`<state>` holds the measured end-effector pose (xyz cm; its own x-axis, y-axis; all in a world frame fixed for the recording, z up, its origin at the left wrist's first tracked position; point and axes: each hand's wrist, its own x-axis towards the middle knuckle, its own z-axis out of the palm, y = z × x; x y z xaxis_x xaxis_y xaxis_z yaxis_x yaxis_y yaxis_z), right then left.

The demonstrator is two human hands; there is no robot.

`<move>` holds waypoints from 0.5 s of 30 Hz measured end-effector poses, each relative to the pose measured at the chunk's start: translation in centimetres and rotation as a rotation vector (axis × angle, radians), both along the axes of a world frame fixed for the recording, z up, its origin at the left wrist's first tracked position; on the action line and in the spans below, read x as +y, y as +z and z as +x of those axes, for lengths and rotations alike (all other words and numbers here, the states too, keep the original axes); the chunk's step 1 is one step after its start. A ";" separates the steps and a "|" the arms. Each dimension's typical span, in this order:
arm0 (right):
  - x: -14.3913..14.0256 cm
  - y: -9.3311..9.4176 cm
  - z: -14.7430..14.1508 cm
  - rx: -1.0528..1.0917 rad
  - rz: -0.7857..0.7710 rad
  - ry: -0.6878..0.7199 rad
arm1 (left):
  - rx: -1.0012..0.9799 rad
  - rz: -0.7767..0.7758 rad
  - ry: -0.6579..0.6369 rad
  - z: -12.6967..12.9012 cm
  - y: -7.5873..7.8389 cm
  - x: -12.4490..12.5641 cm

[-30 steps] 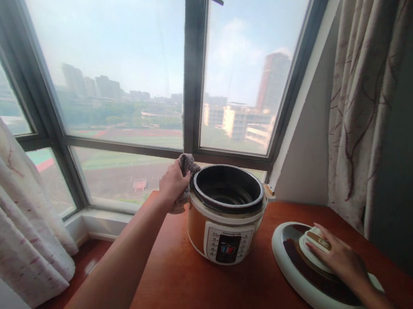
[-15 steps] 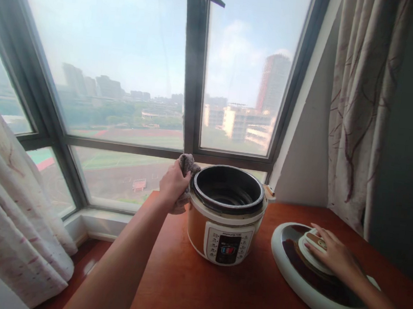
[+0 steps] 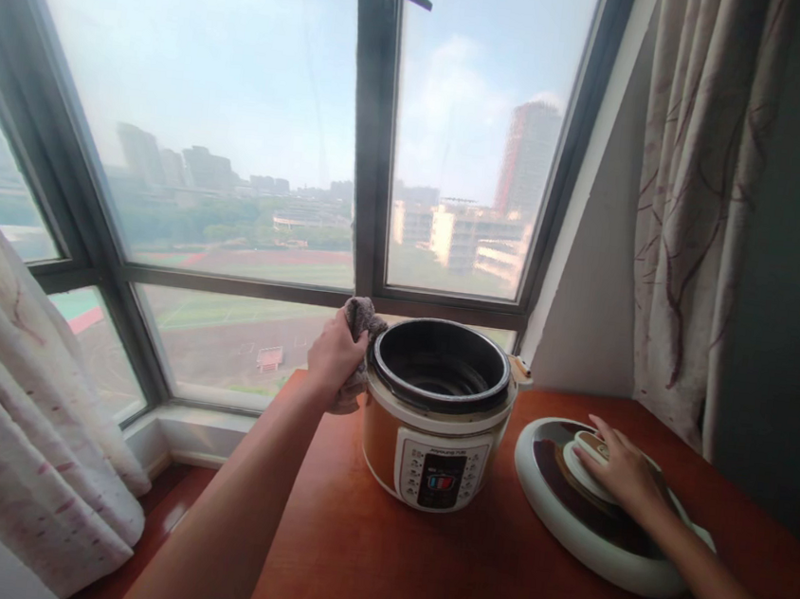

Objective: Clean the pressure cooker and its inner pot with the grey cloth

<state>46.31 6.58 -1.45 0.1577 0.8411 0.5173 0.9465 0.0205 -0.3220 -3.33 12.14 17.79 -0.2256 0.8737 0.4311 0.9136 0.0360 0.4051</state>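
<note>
A brown and white electric pressure cooker (image 3: 386, 436) stands uncovered on the wooden table, its dark inner pot (image 3: 440, 366) showing at the top. At the cooker's left rim, my left hand (image 3: 335, 357) is closed around a crumpled grey cloth (image 3: 361, 319). To the right of the cooker is its round lid (image 3: 555, 516), pale at the rim and dark brown inside that. My right hand (image 3: 621, 470) grips the raised handle (image 3: 584, 457) in the lid's middle, with part of the handle hidden under the palm. Whether the lid touches the tabletop all round, I cannot tell.
The reddish-brown table (image 3: 443, 571) carries the cooker and lid. Behind it rise large windows (image 3: 246, 131) with dark frames. A patterned curtain (image 3: 16, 412) hangs at left, another curtain (image 3: 694, 226) at right beside a slanted white wall (image 3: 577, 309).
My right hand and the lid have shifted left and slightly away, nearer the cooker. My left hand keeps its place with the cloth at the cooker's rim.
</note>
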 end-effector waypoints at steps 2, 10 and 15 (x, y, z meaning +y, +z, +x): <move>0.5 -0.2 -0.3 -0.015 0.007 -0.013 | -0.003 0.003 -0.004 0.0 0.0 0.0; 1.6 0.1 -1.5 -0.079 -0.015 -0.041 | -0.021 0.009 -0.008 0.0 -0.1 -0.1; 1.8 0.5 -1.8 -0.091 -0.063 -0.050 | -0.028 0.003 -0.006 0.0 0.1 -0.2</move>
